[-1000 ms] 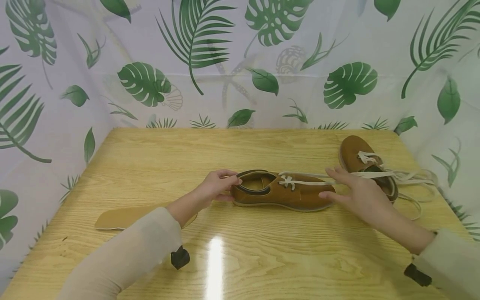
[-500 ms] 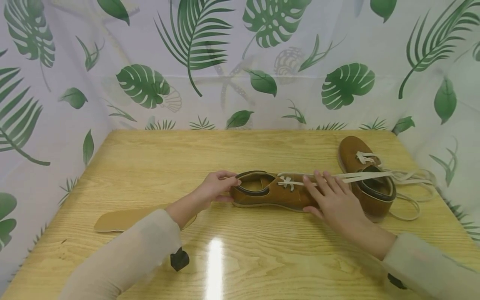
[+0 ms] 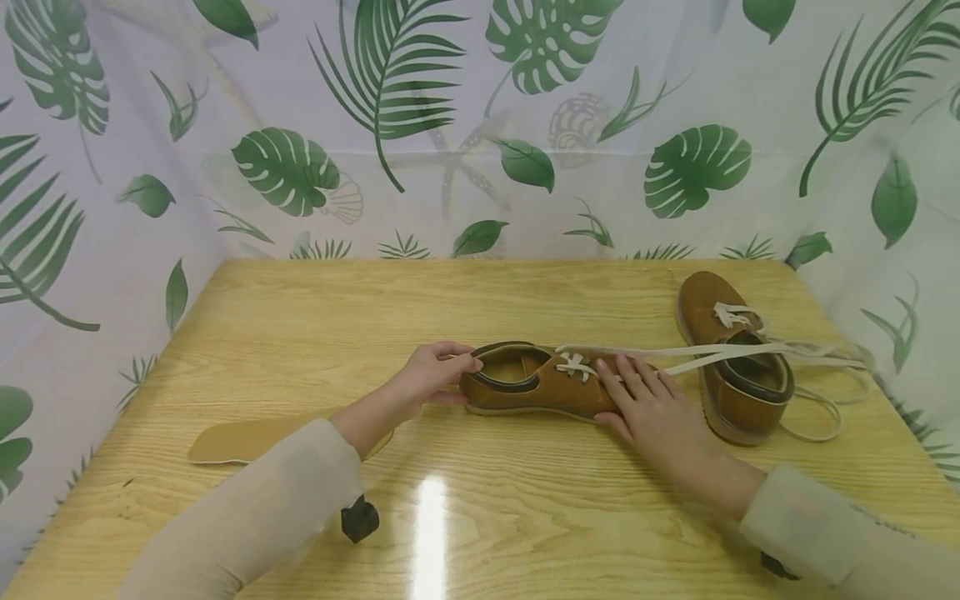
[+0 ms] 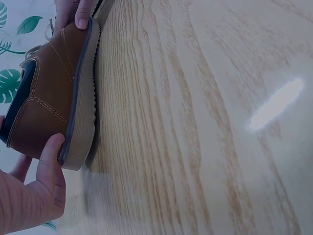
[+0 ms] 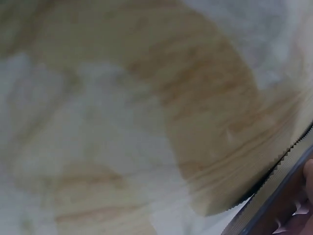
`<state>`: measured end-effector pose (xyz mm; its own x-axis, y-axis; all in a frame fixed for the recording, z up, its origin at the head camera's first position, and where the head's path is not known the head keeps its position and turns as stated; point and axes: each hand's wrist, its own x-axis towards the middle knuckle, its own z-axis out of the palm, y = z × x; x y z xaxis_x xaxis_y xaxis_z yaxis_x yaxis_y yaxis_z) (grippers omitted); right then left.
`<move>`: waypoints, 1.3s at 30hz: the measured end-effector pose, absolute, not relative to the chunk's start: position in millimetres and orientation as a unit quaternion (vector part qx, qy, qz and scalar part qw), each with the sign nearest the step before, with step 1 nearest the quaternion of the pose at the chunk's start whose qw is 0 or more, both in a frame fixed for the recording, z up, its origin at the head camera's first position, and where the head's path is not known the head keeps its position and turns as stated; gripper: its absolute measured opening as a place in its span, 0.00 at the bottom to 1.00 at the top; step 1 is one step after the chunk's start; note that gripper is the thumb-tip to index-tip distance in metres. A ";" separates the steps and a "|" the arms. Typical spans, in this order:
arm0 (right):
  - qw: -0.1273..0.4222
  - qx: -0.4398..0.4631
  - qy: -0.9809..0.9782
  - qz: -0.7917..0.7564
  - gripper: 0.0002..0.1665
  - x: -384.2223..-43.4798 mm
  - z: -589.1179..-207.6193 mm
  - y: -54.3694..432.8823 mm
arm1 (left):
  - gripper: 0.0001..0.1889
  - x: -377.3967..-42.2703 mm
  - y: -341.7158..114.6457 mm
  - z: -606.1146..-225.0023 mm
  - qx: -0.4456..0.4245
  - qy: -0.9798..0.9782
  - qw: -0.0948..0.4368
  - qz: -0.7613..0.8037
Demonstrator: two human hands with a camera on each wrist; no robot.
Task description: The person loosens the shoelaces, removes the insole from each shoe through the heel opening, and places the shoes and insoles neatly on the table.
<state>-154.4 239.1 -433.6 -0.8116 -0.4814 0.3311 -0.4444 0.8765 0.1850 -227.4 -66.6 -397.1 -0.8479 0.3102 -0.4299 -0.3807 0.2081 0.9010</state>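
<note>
A brown lace-up shoe lies sideways across the table, its toe to the right. My left hand grips its heel, the thumb at the collar. In the left wrist view, my left hand has a fingertip pressed to the heel just above the ridged sole. My right hand holds the toe, with the fingers across the top and the thumb low on the near side. The toe is mostly hidden under it. From the eyelets, long cream laces run to the right.
A second brown shoe stands at the right, with laces trailing over and beside it. Left of the held shoe, a tan insole lies partly under my left forearm. A leaf-printed cloth rises behind the wooden table.
My right hand has moved left from the laces beyond the toe onto the toe itself. The left hand has stayed at the heel, and the shoe has kept its place.
</note>
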 end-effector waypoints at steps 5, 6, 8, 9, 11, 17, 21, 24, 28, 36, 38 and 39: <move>0.166 0.237 -0.956 -0.056 0.42 -152.7 -432.5 238.3 | 0.22 -227.3 -66.8 -397.3 -0.026 0.726 0.274 0.629; 0.161 0.235 -0.957 -0.053 0.41 -152.2 -432.1 238.0 | 0.23 -227.2 -66.8 -397.2 -0.026 0.726 0.275 0.629; 0.156 0.233 -0.959 -0.050 0.41 -151.4 -431.6 237.3 | 0.23 -227.1 -66.9 -396.8 -0.026 0.727 0.275 0.629; 0.155 0.232 -0.959 -0.049 0.41 -151.4 -431.9 236.9 | 0.23 -227.1 -67.0 -396.5 -0.026 0.727 0.275 0.628; 0.164 0.236 -0.957 -0.047 0.43 -151.0 -431.9 236.6 | 0.23 -226.9 -66.9 -395.4 -0.025 0.729 0.276 0.626; 0.176 0.236 -0.955 -0.038 0.42 -150.7 -432.5 235.4 | 0.24 -227.2 -68.0 -390.8 -0.008 0.745 0.280 0.606; 0.168 0.229 -0.958 -0.032 0.37 -149.7 -431.1 234.5 | 0.24 -227.9 -69.2 -387.1 0.009 0.755 0.277 0.594; 0.169 0.228 -0.958 -0.030 0.37 -149.0 -431.2 234.3 | 0.23 -228.3 -69.0 -385.3 0.017 0.756 0.274 0.594; 0.199 0.238 -0.950 -0.026 0.39 -150.3 -433.6 233.9 | 0.22 -226.5 -68.5 -378.4 0.025 0.756 0.266 0.598; 0.168 0.230 -0.958 -0.030 0.35 -149.2 -430.1 233.5 | 0.21 -230.3 -70.5 -354.5 0.050 0.779 0.262 0.568; 0.155 0.227 -0.961 -0.028 0.35 -149.2 -429.2 233.4 | 0.19 -233.1 -72.7 -349.9 0.055 0.781 0.262 0.564; 0.153 0.227 -0.962 -0.029 0.35 -149.7 -429.1 233.3 | 0.18 -234.8 -73.3 -347.6 0.058 0.781 0.261 0.564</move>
